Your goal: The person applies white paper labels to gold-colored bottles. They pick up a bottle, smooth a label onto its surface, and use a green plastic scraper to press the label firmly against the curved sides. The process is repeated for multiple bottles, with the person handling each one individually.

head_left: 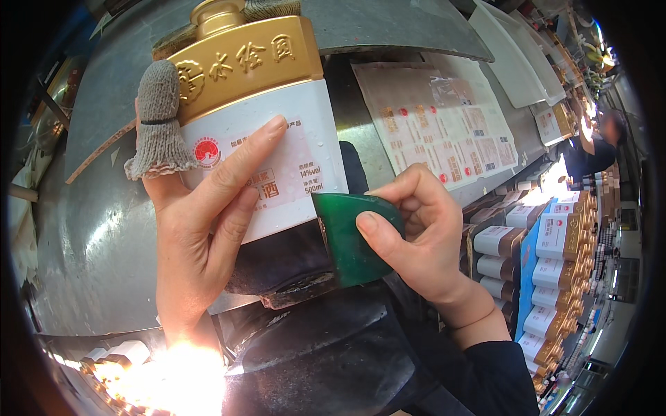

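A flat white and gold bottle (270, 62) lies tilted before me, with a printed label (284, 149) on its white face. My left hand (201, 215) rests on it. The index finger stretches across the label and the other fingers lie lower on the face. A grey knitted cover (158, 114) wraps the thumb, which sits by the gold shoulder. My right hand (423, 243) pinches a green scraper (357, 239) between thumb and fingers. Its upper corner is at the bottle's lower right corner. Beneath the bottle's lower end is a dark block (281, 260).
Sheets of printed labels (444, 125) lie on the metal table (90, 229) at right. A white tray (517, 59) stands at the far right. Several similar bottles (548, 270) are stacked at right. Another person (590, 156) is beyond. Bright glare covers the lower left.
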`<state>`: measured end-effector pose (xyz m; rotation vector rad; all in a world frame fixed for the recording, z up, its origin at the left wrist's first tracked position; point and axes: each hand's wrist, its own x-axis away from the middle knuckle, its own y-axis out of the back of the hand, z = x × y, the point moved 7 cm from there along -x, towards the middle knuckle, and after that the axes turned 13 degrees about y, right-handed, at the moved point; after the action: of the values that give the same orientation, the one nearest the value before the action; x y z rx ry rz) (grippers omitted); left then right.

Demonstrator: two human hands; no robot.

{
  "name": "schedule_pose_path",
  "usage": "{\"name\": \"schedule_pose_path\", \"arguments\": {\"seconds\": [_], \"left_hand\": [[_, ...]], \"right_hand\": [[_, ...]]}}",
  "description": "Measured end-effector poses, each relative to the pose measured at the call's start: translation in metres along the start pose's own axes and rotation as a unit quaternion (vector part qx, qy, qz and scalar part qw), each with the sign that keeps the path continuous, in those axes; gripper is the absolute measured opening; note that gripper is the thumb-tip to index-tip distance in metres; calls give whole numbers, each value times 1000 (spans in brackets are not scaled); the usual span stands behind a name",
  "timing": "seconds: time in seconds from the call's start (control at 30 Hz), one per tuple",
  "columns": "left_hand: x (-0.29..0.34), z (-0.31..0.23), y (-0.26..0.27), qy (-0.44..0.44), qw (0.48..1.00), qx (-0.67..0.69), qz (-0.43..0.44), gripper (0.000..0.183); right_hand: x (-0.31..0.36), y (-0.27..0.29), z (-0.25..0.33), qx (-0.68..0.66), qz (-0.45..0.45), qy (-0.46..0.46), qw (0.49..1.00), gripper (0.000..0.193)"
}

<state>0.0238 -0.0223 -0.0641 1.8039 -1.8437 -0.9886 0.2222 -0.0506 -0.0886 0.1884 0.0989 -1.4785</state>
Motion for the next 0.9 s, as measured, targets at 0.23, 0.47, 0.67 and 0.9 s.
{"name": "schedule_pose_path", "arguments": {"seconds": [0.23, 0.47, 0.67, 0.9], "left_hand": [[1, -1, 0, 8, 1000, 27, -6, 40], [-1, -2, 0, -1, 999, 33, -4, 40], [0, -2, 0, 1, 1000, 22, 3, 40], [0, -2, -2, 1, 1000, 22, -2, 43]], "right_hand": [[0, 0, -4, -15, -3, -7, 1000, 18], [0, 0, -5, 1, -10, -7, 1000, 19], [0, 0, -7, 9, -17, 5, 1000, 18], [0, 1, -8, 20, -18, 15, 1000, 18]]}}
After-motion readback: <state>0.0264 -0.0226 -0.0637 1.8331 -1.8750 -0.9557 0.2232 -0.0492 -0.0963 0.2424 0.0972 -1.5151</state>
